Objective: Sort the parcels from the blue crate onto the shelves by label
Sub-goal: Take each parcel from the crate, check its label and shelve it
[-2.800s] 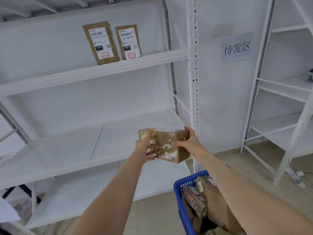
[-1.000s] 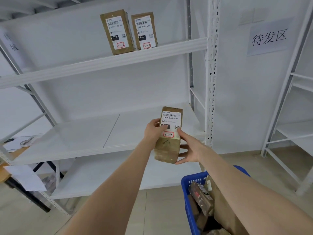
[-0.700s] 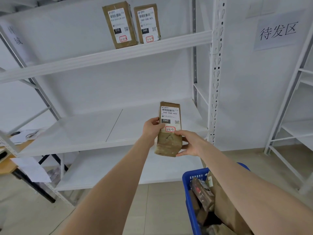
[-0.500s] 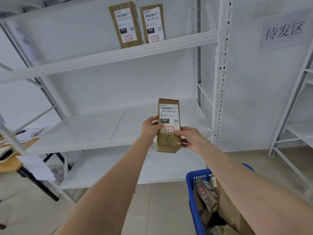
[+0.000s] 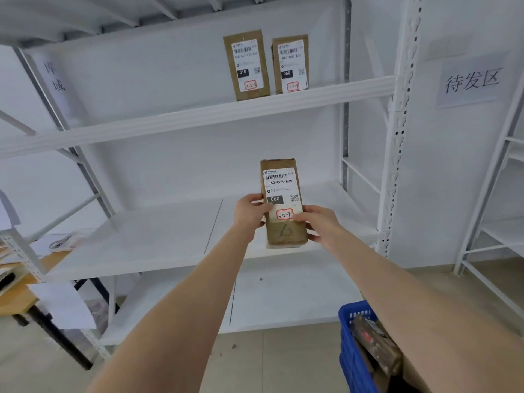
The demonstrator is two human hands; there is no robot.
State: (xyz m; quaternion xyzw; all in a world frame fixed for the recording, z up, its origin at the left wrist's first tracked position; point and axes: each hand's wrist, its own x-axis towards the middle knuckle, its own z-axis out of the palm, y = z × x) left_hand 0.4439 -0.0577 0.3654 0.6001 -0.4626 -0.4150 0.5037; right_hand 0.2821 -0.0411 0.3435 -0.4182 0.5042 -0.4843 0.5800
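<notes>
I hold a brown parcel (image 5: 283, 194) upright in front of the middle shelf (image 5: 158, 245), its white label facing me with "060" and a red-boxed note. My left hand (image 5: 251, 212) grips its left edge. My right hand (image 5: 319, 222) grips its lower right side, thumb on the label. Two labelled brown parcels stand on the upper shelf (image 5: 198, 116): one marked 010 (image 5: 246, 65) and one marked 060 (image 5: 289, 63). The blue crate (image 5: 353, 350) sits at the lower right with several parcels inside, partly hidden by my right arm.
A white upright post (image 5: 397, 154) bounds the rack on the right. A paper sign (image 5: 472, 80) hangs on the wall beyond it. Another white rack (image 5: 507, 194) stands at the far right. A wooden desk with papers (image 5: 25, 282) is at the lower left.
The parcel was turned from lying flat to upright with its label toward me, and both hands have lifted it slightly higher toward the shelves. My view tilted up.
</notes>
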